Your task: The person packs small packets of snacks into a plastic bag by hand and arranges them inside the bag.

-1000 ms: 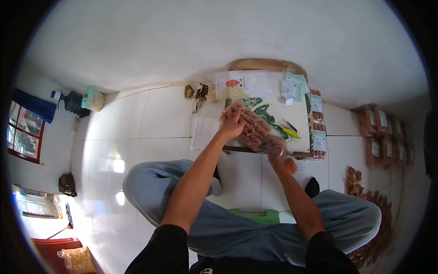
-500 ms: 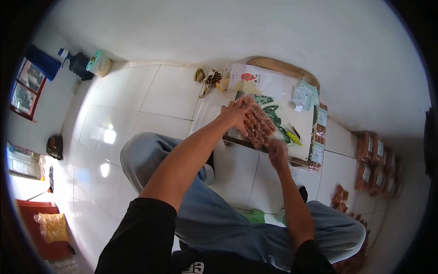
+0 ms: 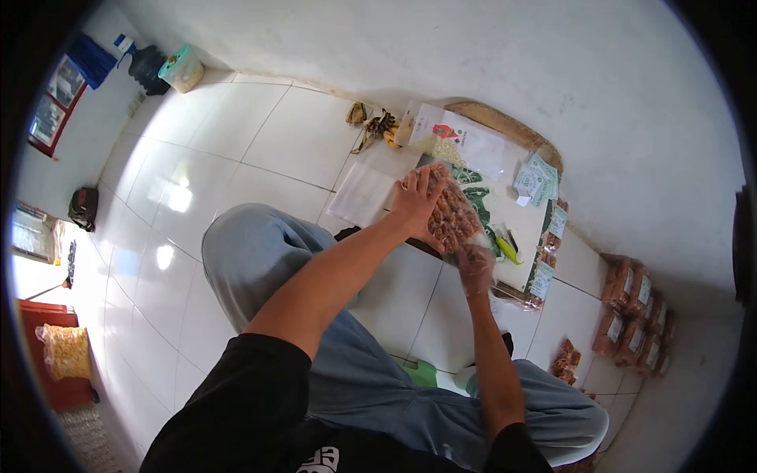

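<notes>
A clear plastic bag of reddish-brown pieces [image 3: 455, 214] lies tilted over the near edge of a low table [image 3: 516, 276]. My left hand [image 3: 415, 206] rests spread across the bag's upper left part, its fingers on the plastic. At the bag's lower end, my right hand [image 3: 475, 266] is inside or behind the clear plastic, and its fingers are partly hidden. To the right of the bag lie a yellow-green knife or cutter [image 3: 506, 249] and, farther back, white and green labels [image 3: 536, 180].
Flat plastic bags [image 3: 363, 193] lie left of my left hand. Behind are a printed plastic sheet [image 3: 473, 144] and bananas [image 3: 389, 135]. Filled, labelled packs [image 3: 630, 339] are stacked on the floor at the right. Packs also line the table's right edge.
The view has shifted and turned slightly. My left hand now lies flatter across the bag, and my right hand has moved in under the plastic at its lower end.
</notes>
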`<action>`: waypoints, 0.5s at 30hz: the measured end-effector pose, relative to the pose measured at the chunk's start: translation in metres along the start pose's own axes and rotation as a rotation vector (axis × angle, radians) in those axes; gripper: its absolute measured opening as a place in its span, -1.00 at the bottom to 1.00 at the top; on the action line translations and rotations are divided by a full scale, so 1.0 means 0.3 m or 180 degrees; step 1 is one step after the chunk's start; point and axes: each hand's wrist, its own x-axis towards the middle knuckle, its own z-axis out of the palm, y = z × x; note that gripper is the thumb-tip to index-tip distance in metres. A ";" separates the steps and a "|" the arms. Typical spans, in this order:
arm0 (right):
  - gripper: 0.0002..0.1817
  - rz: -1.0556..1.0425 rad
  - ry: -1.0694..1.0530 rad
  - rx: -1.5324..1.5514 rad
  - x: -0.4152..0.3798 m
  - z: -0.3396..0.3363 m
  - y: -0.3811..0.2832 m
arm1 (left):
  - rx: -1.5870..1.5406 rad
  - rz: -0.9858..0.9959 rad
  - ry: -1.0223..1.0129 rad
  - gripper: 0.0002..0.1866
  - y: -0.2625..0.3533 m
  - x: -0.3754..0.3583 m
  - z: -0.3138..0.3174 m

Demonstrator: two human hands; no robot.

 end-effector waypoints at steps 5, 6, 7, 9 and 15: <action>-0.86 0.0086 0.0045 -0.0319 0.014 -0.032 -0.056 | 0.0019 -0.0017 0.0055 0.58 0.004 -0.007 0.017; -0.88 -0.0170 -0.0001 -0.0139 0.021 -0.034 -0.042 | 0.0016 -0.0014 0.0052 0.58 0.003 -0.008 0.018; -0.88 -0.0423 -0.0049 0.0042 0.021 -0.034 -0.032 | 0.0026 0.0015 0.0074 0.58 0.000 -0.011 0.020; -0.89 -0.0265 -0.0286 0.0305 0.022 -0.055 -0.034 | 0.0032 0.0046 0.0101 0.58 -0.004 -0.011 0.021; -0.85 0.0132 -0.0719 -0.0046 0.026 -0.044 -0.045 | -0.0121 -0.0029 0.0093 0.59 0.014 -0.022 0.017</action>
